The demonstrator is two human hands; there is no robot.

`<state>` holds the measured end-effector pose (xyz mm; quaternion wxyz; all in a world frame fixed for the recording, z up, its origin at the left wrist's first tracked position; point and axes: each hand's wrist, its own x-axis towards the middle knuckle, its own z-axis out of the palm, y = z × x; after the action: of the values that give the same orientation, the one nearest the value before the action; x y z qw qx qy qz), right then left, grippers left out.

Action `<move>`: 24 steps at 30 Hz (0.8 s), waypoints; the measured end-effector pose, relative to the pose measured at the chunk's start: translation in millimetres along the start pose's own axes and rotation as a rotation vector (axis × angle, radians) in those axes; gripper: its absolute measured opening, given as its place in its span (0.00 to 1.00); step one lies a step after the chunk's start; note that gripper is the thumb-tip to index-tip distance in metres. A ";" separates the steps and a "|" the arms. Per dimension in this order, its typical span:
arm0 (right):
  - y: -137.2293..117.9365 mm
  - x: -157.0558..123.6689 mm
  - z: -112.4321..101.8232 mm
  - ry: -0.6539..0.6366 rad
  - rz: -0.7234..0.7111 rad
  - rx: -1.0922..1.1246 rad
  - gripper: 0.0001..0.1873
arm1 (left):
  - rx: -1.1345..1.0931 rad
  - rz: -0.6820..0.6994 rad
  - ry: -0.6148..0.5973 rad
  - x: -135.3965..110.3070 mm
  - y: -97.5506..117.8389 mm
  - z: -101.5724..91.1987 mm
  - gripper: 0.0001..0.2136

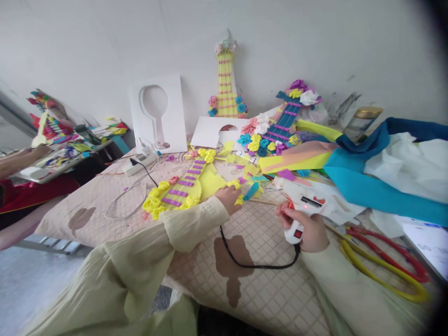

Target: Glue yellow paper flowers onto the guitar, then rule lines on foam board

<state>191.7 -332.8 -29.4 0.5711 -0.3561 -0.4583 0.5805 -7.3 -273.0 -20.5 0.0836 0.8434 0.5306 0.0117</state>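
My right hand (311, 228) is wrapped around the handle of a white hot glue gun (304, 205), which has a small red light and a red switch; its black cord (261, 267) loops left across the table. My left hand (227, 198) has its fingers closed on a yellow crepe paper flower (239, 199), partly hidden by the fingers. To the left of that hand lies a yellow paper lute (185, 183) with purple strips, strings and yellow flowers along its rim. A yellow paper sheet (212, 182) lies beside it.
A blue lute (287, 119) and a yellow lute (226, 84) lean at the wall near a white cut-out board (177, 112). A power strip (142, 161) stands left. Blue crepe paper (378, 182), scissors (388, 266) and a phone (425, 240) lie right. Another person's hand (40, 151) is far left.
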 end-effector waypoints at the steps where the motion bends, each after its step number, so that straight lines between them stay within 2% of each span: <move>1: -0.5 -0.8 0.8 -0.012 -0.005 -0.004 0.10 | -0.004 0.003 0.011 -4.3 -1.2 -2.2 0.18; 5: -1.1 -4.1 3.0 -0.022 -0.025 -0.014 0.09 | -0.106 0.092 0.049 -30.7 -4.8 -14.0 0.24; 8: -0.5 -4.6 1.7 -0.065 -0.018 -0.034 0.09 | -0.290 0.122 0.085 -54.2 0.8 -22.6 0.25; 11: -0.4 -3.5 -1.4 -0.097 -0.024 -0.018 0.09 | -0.628 0.062 0.180 -73.2 12.6 -25.6 0.21; 13: -0.8 -2.6 -3.5 -0.110 -0.019 0.010 0.07 | -0.985 -0.007 0.236 -79.5 20.6 -22.0 0.19; 16: -2.1 -1.8 -5.2 -0.136 -0.021 0.028 0.07 | -1.617 -0.059 0.321 -76.4 29.8 -11.5 0.21; 18: -3.7 -1.8 -5.0 -0.131 -0.032 0.029 0.07 | -1.912 -0.064 0.372 -67.2 34.5 -6.6 0.22; 21: -8.3 -2.6 -3.0 -0.101 -0.047 0.031 0.06 | -2.104 -0.056 0.397 -47.1 40.8 -5.4 0.21; 24: -14.5 -3.3 -0.8 -0.052 -0.074 0.035 0.06 | -2.141 0.012 0.442 -26.8 45.8 -1.9 0.20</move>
<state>197.6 -337.0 -16.4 0.5864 -0.3138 -0.4757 0.5757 21.6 -316.2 -9.8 0.6765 0.3157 0.2446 0.6188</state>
